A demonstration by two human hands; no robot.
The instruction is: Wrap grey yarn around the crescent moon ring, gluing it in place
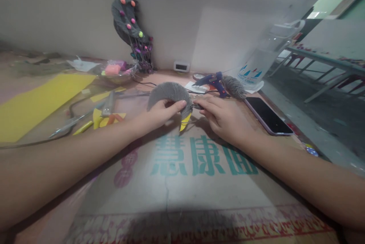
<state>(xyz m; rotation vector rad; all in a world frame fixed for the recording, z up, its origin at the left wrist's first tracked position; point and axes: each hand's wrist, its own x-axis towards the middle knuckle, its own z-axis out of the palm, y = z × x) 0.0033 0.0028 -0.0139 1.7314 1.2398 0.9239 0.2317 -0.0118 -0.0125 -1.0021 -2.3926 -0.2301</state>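
My left hand [165, 113] grips a crescent [168, 92] wrapped in grey yarn, its thumb lying along the inner curve. A bare yellow tip [185, 122] of the crescent points down toward the board. At its right side my right hand [218, 116] pinches a length of grey yarn [197, 105] close to the wrapped edge. The fingertips of that hand partly hide the yarn. Behind my right hand lies a skein of grey yarn [234, 86], beside a blue glue gun [212, 82].
A printed cardboard sheet [182, 194] covers the work surface. Scissors [68, 124], a utility knife [108, 103] and yellow paper [42, 103] lie left. A phone [269, 116] and a clear water bottle [256, 57] stand right. A decorated grey crescent [125, 23] hangs against the wall.
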